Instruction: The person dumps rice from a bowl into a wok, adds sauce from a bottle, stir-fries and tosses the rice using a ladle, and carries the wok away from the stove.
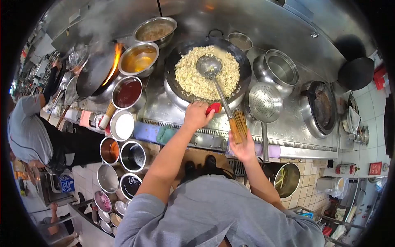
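Observation:
A large black wok (172, 74) sits on the burner, heaped with pale, crumbly fried rice (189, 68). My right hand (243, 149) grips the wooden handle of a steel ladle (209, 66), whose bowl rests on the food in the middle. Beside that handle is a bamboo wok brush (239, 120); whether my hand touches it I cannot tell. At the wok's near rim, my left hand (197, 116) is closed on a red cloth (214, 108). The wok's near handle is hidden there. A perforated skimmer (265, 102) lies just right of the brush.
Left of the wok stand bowls of yellow liquid (140, 61) and dark red sauce (127, 93). A steel pot (281, 67) is to the right. Flame rises at another wok (92, 78), near a co-worker (31, 123). Several seasoning pots (122, 125) line my left side.

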Tool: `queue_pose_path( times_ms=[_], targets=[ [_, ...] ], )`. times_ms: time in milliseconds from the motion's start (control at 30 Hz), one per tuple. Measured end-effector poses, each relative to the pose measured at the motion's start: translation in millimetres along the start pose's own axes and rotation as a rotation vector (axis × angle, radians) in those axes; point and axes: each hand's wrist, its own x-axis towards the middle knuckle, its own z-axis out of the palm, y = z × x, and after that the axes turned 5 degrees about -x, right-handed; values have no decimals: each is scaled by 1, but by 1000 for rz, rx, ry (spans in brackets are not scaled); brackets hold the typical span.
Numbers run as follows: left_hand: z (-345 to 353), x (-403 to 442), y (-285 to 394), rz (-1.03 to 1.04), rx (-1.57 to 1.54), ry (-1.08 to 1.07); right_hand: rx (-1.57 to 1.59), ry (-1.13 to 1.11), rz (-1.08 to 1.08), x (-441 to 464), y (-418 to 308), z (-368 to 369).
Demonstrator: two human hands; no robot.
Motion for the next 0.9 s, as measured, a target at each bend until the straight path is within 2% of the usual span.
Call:
queue_pose_path(
  times_ms=[33,67,133,167,233,267,333,367,433,467,533,600,667,700,733,767,800,867,900],
  targets=[
    [1,1,0,-5,1,15,42,36,18,10,-9,26],
    [-1,2,1,-13,-14,4,11,-150,212,33,-25,23],
    [2,1,1,-29,13,0,-490,-205,169,66,-45,50],
    [-1,2,4,-46,20,-31,-545,-24,174,72,-51,76],
    [-3,4,5,-33,57,-27,-959,133,-30,71,-55,103],
    [-1,2,5,-40,51,-35,-1336,157,-94,75,-65,93],
    [-4,4,5,-17,73,-8,-2282,237,-683,55,-69,77],
    [-5,4,7,-38,93,-26,-2282,232,-679,40,-70,71],
    [-6,5,6,-34,98,-6,-2397,421,-340,9,-76,77],
    [-4,5,7,-26,96,6,-2393,426,-338,9,-89,67],
    [4,2,3,-39,70,11,-2359,280,-535,7,-107,59],
    [8,0,-2,-52,50,17,-2295,284,-517,25,-117,69],
    [13,-5,0,-29,90,176,-2179,284,-489,47,-99,93],
    [16,-7,2,-24,84,166,-2096,271,-577,72,-87,87],
    [19,-10,3,-59,103,186,-2172,310,-524,88,-71,102],
    [20,-13,3,-94,125,208,-2090,238,-444,96,-54,111],
    [20,-17,3,-131,149,228,-2089,243,-507,101,-35,107],
    [16,-18,6,-166,138,219,-2097,101,-555,88,-24,85],
    [12,-19,8,-201,111,271,-2194,110,-499,66,-26,73]
  ],
)
